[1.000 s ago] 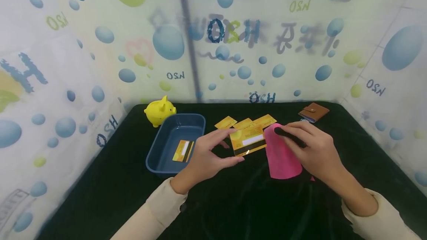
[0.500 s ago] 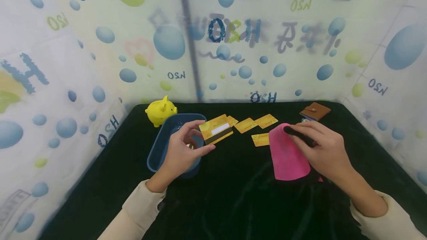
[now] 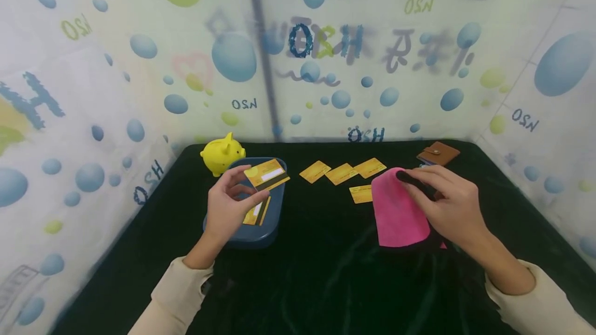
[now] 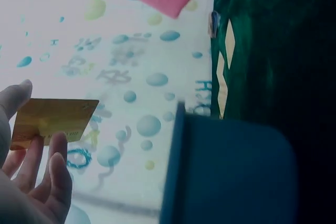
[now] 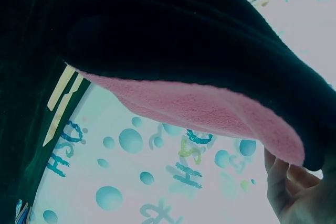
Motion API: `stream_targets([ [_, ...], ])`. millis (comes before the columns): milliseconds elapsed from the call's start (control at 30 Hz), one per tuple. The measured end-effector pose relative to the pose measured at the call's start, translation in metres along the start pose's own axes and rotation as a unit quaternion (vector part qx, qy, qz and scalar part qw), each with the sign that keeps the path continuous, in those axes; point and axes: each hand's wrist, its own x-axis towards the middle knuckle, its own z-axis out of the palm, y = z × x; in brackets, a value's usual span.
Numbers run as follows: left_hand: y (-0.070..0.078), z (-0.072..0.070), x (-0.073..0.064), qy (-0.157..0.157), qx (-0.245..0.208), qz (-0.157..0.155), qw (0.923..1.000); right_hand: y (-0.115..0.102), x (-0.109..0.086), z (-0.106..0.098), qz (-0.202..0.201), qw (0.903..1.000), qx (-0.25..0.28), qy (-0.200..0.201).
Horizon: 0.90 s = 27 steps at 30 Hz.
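Note:
My left hand (image 3: 223,206) pinches a gold bank card (image 3: 267,173) between thumb and fingers, above the blue plastic basin (image 3: 274,216). The card's back, with white strip and dark stripe, shows in the head view; its gold face (image 4: 55,121) shows in the left wrist view. Inside the basin lies another gold card (image 3: 257,213), partly covered by my left hand. My right hand (image 3: 449,203) pinches the top edge of a cloth (image 3: 400,211), pink on one side and black on the other, which hangs down right of the basin.
Several gold cards lie on the dark green tablecloth (image 3: 335,273), one (image 3: 361,194) partly behind the cloth. A yellow piggy bank (image 3: 222,155) stands behind the basin's left side. At the back right lies a brown wallet (image 3: 440,154). Patterned curtains (image 3: 344,92) enclose the table's back and sides.
My left hand has carried the gold card leftward, from beside the cloth to above the basin. My right hand still holds the cloth and has shifted slightly right.

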Motion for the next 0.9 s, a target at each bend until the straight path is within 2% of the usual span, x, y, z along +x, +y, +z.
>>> stream_targets([
  [200,-0.014,-0.014,0.001,0.014,0.026,-0.031,0.9991,0.000,0.002,0.006,0.003,0.9999,0.011,-0.007],
  [400,-0.022,-0.023,0.000,-0.017,0.121,-0.070,0.9900,-0.001,0.004,0.011,0.002,0.9999,0.009,-0.014],
  [500,-0.023,-0.024,-0.001,-0.023,0.147,-0.068,0.9865,0.000,0.004,0.011,0.003,0.9998,0.009,-0.015],
  [700,-0.019,-0.020,0.000,-0.024,0.137,-0.047,0.9892,0.000,0.006,0.010,0.012,0.9998,0.006,-0.016],
  [900,-0.015,-0.014,-0.002,-0.028,0.135,-0.043,0.9895,-0.001,0.006,0.009,0.014,0.9997,0.008,-0.020],
])
